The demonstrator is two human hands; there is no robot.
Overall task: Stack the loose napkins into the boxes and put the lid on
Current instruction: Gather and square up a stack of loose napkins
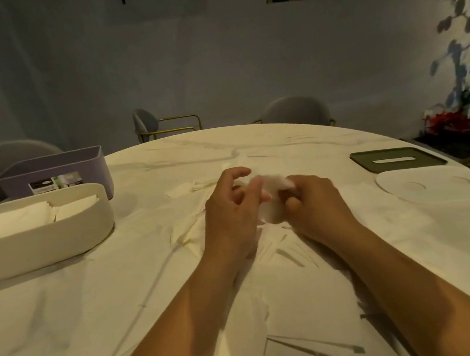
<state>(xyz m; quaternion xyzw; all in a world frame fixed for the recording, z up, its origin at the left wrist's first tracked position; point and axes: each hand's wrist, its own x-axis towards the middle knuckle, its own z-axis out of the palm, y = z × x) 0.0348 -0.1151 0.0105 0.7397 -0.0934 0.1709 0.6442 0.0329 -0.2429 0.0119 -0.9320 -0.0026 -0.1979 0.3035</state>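
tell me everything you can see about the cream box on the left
The cream box is an oval, open-topped tub with smooth matte walls that look like plastic and a rounded rim. It stands upright on the table near its left edge, with no lid on it. Inside, white napkins lie flat in two stacks side by side. The purple box stands right behind it; whether they touch cannot be told. Neither the left hand nor the right hand touches it.

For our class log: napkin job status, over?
Left hand and right hand pinch one napkin. Cream box partly filled, purple box behind. Dark lid, white lid off, right.
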